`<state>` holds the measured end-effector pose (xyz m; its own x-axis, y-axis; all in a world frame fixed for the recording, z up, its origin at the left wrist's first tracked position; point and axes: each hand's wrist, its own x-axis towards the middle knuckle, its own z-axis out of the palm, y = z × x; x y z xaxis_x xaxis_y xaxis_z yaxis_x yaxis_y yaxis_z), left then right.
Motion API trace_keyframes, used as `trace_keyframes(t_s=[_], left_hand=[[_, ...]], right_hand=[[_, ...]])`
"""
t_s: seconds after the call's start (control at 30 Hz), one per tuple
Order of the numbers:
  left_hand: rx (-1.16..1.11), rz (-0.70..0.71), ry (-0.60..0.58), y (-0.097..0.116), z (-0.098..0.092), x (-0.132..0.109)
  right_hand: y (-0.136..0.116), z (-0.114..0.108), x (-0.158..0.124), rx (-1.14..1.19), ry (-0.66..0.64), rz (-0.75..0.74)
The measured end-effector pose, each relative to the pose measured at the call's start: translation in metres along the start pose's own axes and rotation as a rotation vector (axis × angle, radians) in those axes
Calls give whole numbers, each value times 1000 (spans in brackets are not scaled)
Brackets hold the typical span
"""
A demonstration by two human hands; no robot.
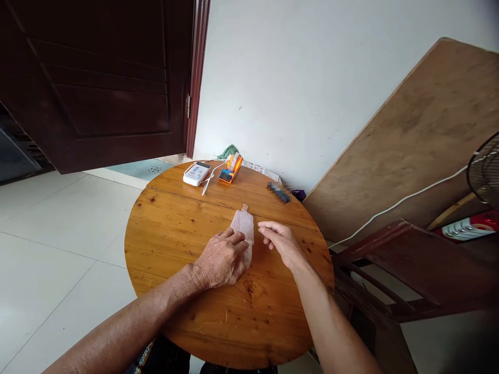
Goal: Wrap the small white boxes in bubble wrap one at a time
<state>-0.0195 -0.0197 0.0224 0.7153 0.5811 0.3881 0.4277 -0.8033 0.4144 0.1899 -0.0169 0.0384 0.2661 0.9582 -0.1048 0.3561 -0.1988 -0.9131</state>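
Observation:
A white, thinly wrapped packet (243,222) lies lengthwise on the round wooden table (167,244). It looks like foam sheet or tissue, and what it wraps is hidden. At its far end a short strip of tan tape (245,207) sticks out. My left hand (226,257) is closed over the near part of the packet, its bent fingers gripping it against the tabletop. Just to the right, apart from the packet, my right hand (280,241) hovers with its fingers loosely bent and slightly apart. Nothing shows between those fingers.
At the table's back stand a white box-like device (196,174) with a cord and an orange tape dispenser (231,168). A dark blurred object (278,191) lies back right. Beyond are the wall, a leaning board (421,145), a red-brown chair (405,270) and a fan (485,171).

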Motion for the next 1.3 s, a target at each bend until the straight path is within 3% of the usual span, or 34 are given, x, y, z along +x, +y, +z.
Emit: trace_keyframes(t_s=[0.07, 0.2, 0.43, 0.6, 0.73, 0.87, 1.07, 1.3], left_hand=[[3, -2, 11, 0, 0, 0], [8, -3, 23, 1, 1, 0], [1, -28, 22, 3, 1, -2], [-7, -23, 23, 3, 1, -2], [-21, -38, 47, 4, 2, -1], [-39, -34, 69, 3, 5, -1], [-2, -51, 141, -2, 14, -6], [67, -68, 229, -6, 19, -12]], right_hand=[[3, 3, 8, 26, 28, 77], [1, 15, 21, 33, -36, 101], [-7, 30, 37, 94, -141, 46], [-3, 39, 40, 134, -80, -29], [-1, 42, 29, 192, -1, -89], [-5, 39, 11, 259, -40, -184], [-12, 30, -13, 97, -120, -342], [-4, 31, -33, -28, -88, -390]])
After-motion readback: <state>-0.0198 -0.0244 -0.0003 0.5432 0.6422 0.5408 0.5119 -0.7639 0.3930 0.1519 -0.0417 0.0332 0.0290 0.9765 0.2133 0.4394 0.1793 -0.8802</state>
